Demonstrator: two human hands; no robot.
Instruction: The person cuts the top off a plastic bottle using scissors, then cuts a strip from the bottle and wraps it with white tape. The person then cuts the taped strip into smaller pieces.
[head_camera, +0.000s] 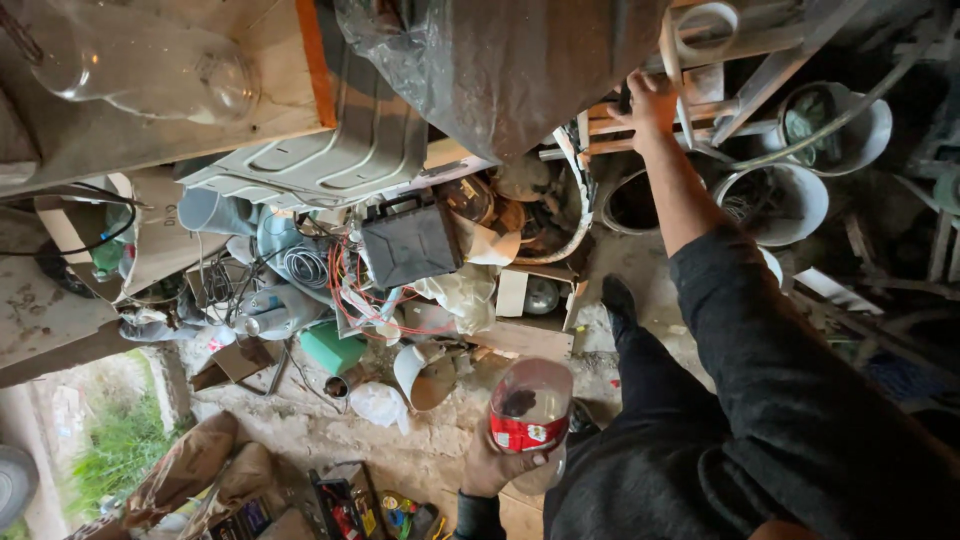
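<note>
A large grey plastic sheet (500, 70) is hanging over a heaped pile of clutter on the stone floor (430, 440), seemingly draped there to cover stored things. Beside it, a wooden frame (690, 90) is standing among pale buckets (775, 200). The right hand (650, 105) is reaching up, arm stretched out, and closing its fingers around a slat of that frame, probably to steady the body or pull the frame free. Lower down, the left hand (495, 465) is wrapping around a clear plastic jar (530, 405) with a red label, cradling it from below, close to the body, so it is staying upright.
</note>
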